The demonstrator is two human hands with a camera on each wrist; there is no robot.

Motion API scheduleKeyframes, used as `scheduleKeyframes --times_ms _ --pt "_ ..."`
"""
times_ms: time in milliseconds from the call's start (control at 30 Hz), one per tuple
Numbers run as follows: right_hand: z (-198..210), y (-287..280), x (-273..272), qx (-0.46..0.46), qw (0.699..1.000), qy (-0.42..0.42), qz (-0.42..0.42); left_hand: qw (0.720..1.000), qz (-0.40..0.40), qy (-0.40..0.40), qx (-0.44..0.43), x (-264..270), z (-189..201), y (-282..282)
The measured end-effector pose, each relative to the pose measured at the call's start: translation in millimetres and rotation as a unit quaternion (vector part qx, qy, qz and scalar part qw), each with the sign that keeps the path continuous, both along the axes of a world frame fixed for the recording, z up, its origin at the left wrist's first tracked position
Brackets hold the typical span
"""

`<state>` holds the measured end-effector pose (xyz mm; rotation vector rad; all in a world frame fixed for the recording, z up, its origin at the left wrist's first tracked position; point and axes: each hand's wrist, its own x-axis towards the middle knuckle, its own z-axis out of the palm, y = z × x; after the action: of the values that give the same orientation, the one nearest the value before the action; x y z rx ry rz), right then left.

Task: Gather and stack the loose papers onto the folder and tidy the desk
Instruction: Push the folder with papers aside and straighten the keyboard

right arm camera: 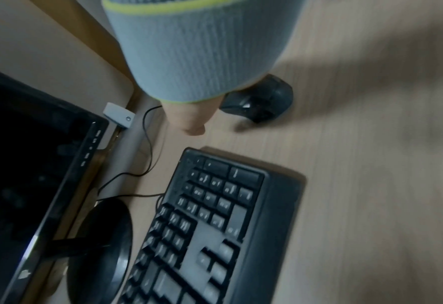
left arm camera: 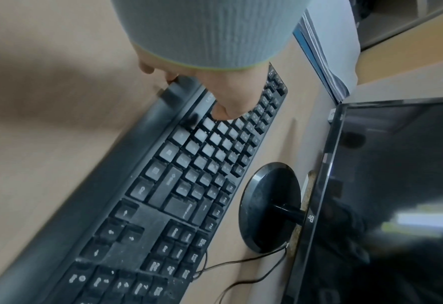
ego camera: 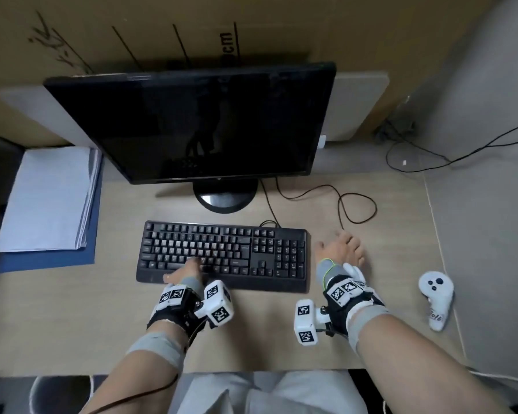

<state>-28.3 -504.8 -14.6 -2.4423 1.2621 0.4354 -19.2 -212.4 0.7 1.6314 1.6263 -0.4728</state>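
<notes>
A stack of white papers (ego camera: 48,198) (left arm camera: 329,30) lies on a blue folder (ego camera: 51,259) (left arm camera: 302,39) at the desk's left side. My left hand (ego camera: 186,270) (left arm camera: 215,92) holds the front left edge of the black keyboard (ego camera: 237,252) (left arm camera: 163,195), thumb on the keys and fingers at the front rim. My right hand (ego camera: 341,249) (right arm camera: 186,117) is just right of the keyboard (right arm camera: 215,216), with its fingers curled over a black mouse (right arm camera: 264,100) and the thumb held apart from it. In the head view the hand hides the mouse.
A dark monitor (ego camera: 198,124) on a round base (ego camera: 225,200) stands behind the keyboard. Thin black cables (ego camera: 356,204) loop at the right rear. A white handheld controller (ego camera: 435,297) lies near the desk's right edge. A cardboard sheet (ego camera: 162,31) leans at the back.
</notes>
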Motion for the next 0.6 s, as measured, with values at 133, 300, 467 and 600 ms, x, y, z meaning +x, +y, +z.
scheduleKeyframes --times_ms 133,300,467,600 --pt "-6 37 5 0.126 0.991 0.0 -0.044 0.999 0.013 -0.047 0.016 13 10 8" --pt "-15 67 7 0.123 0.986 0.065 -0.088 0.992 -0.106 -0.02 0.071 21 -1 56" --pt "-15 84 5 0.11 0.977 0.131 -0.128 0.979 -0.199 0.002 0.055 31 -10 92" --pt "-14 86 12 0.114 0.974 0.121 -0.152 0.98 -0.193 0.007 0.056 36 -15 100"
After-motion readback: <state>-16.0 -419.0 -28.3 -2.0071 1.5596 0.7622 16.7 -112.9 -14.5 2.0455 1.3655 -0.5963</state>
